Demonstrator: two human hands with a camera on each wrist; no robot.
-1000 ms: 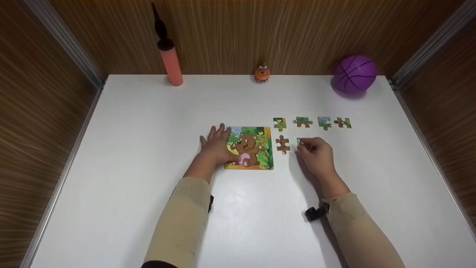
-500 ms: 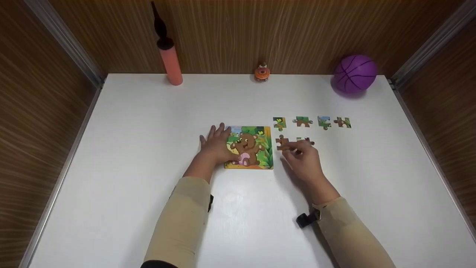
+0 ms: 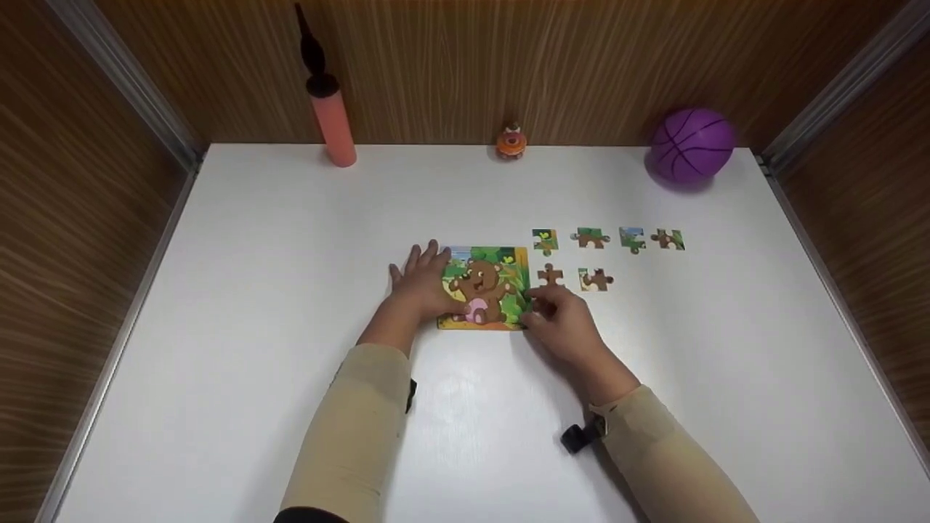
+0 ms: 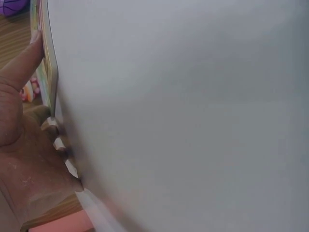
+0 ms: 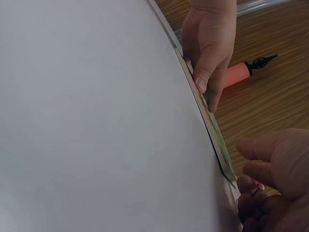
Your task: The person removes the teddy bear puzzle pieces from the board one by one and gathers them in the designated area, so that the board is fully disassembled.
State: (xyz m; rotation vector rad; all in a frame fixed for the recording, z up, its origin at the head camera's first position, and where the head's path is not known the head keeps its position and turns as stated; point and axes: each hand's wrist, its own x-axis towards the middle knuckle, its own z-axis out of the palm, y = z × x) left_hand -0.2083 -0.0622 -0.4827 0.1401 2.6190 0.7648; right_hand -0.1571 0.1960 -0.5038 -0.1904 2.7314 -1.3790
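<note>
A square bear jigsaw puzzle [image 3: 501, 280] lies flat on the white table. My left hand [image 3: 421, 287] rests at its left side, fingers spread and straight, the thumb lying over the puzzle's lower left. In the left wrist view that thumb [image 4: 26, 60] presses on the puzzle's face. At the puzzle's right edge is my right hand [image 3: 567, 323], its thumb and forefinger tips apart over the lower right part. No loose piece shows between them. Just beyond this hand lie a brown puzzle piece [image 3: 551, 274], partly covered, and another puzzle piece [image 3: 596, 280].
Several loose pieces, among them a blue-green piece [image 3: 632, 238], form a row behind. Along the back stand a pink hand pump [image 3: 336, 127], a small orange figurine [image 3: 511, 144] and a purple ball [image 3: 692, 147]. Wood-grain panels [image 3: 465, 65] border the table.
My right hand has let go of a puzzle piece in the front row and moved left to the puzzle's right edge. The left hand has stayed in place.
</note>
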